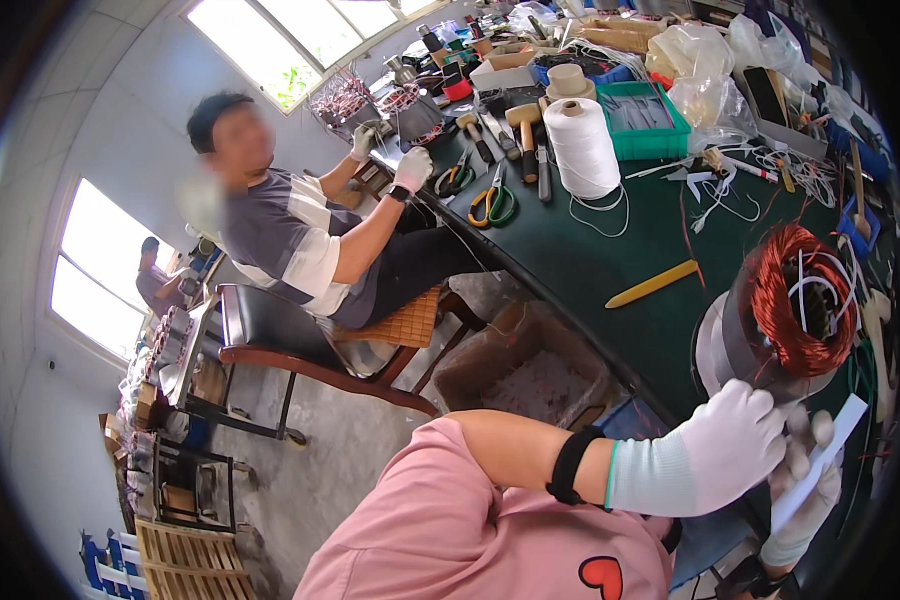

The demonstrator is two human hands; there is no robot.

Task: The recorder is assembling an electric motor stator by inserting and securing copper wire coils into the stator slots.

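Bright daylight. Wide rectangular window [300, 45] up top and tall white-glowing window [95, 265] at left, both blown out. Glints on crumpled clear plastic bags [700, 75]. Brown cardboard box [470, 362] under table: shaded. White-gloved left hand [735, 445] well lit. Seated co-worker's face [242, 140] blurred. Fisheye bends edges; rim black.

From my feed, a white strip [820, 465] covers part of the right hand [818, 502], and that forearm's cut by the bottom edge. Left hand's [735, 440] fingertips are tucked away, so can't honestly say if they touch the copper-wound cylinder [780, 320]. Co-worker's [300, 235] face: blurred.
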